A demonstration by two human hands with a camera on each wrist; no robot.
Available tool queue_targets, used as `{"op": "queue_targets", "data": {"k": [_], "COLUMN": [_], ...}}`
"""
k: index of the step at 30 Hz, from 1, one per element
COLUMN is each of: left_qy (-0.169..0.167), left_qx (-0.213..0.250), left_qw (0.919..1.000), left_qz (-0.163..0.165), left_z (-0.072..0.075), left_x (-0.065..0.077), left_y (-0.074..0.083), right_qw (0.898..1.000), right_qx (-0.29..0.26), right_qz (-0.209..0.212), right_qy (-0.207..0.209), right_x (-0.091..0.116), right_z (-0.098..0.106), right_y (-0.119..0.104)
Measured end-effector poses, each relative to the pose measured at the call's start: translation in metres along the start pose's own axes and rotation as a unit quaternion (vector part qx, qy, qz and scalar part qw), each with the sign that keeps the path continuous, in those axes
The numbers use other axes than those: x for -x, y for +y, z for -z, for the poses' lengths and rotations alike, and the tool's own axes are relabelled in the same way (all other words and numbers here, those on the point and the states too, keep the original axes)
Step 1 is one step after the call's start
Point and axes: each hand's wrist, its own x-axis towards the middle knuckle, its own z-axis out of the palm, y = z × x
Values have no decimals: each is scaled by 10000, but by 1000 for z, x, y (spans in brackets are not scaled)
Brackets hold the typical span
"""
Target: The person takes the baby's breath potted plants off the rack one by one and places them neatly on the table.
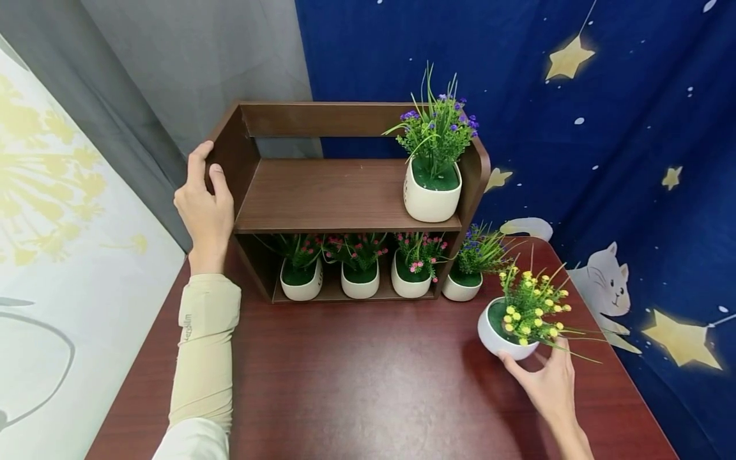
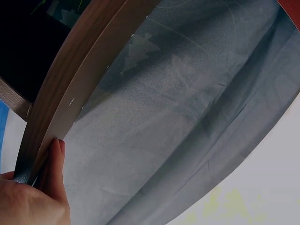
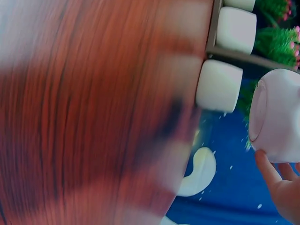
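My left hand grips the left side panel of a brown two-tier wooden shelf; in the left wrist view its fingers wrap the panel's edge. My right hand holds a white round pot with yellow flowers, thumb and fingers on the pot's lower side. The pot is tilted and raised over the table, its underside showing in the right wrist view. A pot with purple flowers stands at the right end of the upper tier. Three pots with pink flowers line the lower tier.
Another purple-flowered pot stands on the table just right of the shelf. The dark red table ends at a slanted right edge. Behind hang a grey curtain and a blue starry curtain; a white patterned panel borders the left.
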Motion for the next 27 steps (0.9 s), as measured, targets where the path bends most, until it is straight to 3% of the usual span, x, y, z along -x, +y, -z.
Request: {"op": "queue_targets", "data": {"k": [6,13,27], "left_qy": [-50,-14,-58], "left_qx": [56,33,-63], "left_qw": [10000,10000,10000], "left_qz": [45,-1,-23], "left_z": [4,-1,0], "left_x": [0,1,0], "left_y": [10,-1,-4], "right_qw": [9996,9990,9969], "right_qx": [83,49,353], "right_qz": [-59,-229,-690], "right_qy": [275,390,100], "right_x": [-10,-26,-70], "right_z": [2,-4,-26], "right_y": [20,40,63]}}
